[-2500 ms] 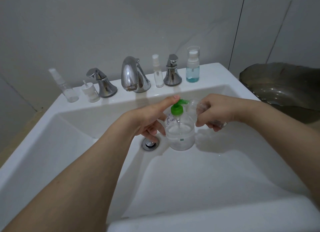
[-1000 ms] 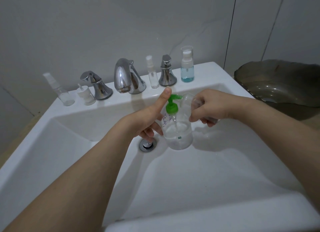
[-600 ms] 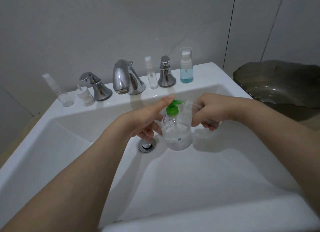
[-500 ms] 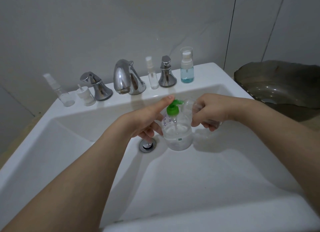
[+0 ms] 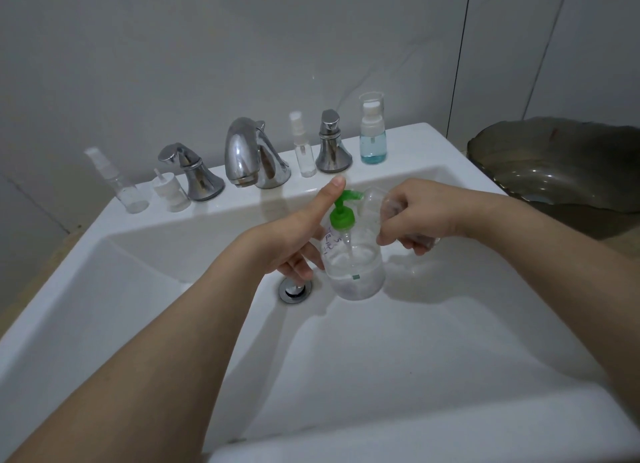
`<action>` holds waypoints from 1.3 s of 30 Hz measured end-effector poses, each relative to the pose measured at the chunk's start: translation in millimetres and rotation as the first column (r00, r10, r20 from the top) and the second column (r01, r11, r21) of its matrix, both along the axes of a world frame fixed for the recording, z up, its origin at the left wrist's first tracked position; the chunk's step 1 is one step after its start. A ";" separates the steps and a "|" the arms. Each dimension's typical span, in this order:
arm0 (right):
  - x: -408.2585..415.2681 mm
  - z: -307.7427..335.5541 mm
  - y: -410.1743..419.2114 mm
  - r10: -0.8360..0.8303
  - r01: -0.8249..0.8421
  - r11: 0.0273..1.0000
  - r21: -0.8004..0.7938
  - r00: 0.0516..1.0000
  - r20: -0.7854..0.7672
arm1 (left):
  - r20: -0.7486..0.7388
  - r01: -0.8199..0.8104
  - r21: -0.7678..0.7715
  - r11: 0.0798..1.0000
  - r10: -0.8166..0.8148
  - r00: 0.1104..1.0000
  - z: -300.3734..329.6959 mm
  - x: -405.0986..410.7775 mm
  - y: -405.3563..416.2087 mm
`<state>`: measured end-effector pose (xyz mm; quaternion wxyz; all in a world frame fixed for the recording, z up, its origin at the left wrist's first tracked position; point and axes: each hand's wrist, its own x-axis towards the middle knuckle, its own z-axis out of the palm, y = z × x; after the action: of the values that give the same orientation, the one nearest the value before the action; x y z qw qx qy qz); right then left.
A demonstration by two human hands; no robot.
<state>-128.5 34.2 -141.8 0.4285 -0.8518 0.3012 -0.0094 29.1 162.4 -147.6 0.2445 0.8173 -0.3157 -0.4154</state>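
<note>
Dispensing: left hand [image 5: 294, 241] grips pump bottle [image 5: 356, 272], thumb raised; right hand [image 5: 422, 213], at 3 o'clock, holds seemingly a clear vial [image 5: 372, 203]. Next: thumb presses down.

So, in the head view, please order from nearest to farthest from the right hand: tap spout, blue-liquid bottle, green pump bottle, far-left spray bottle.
1. green pump bottle, just left of the right hand.
2. blue-liquid bottle, on the sink rim behind it.
3. tap spout, mid rim.
4. far-left spray bottle, at the rim's left end.
</note>
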 end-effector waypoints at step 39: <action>-0.9 -1.8 0.2 0.007 -0.007 1.000 0.003 0.998 -0.070 | -0.081 0.013 0.009 1.000 -0.012 0.997 -1.8 4.2 0.8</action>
<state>-129.4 34.4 -143.6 0.4191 -0.8520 0.3129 0.0222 33.4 163.2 -149.4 0.2506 0.7991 -0.3085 -0.4510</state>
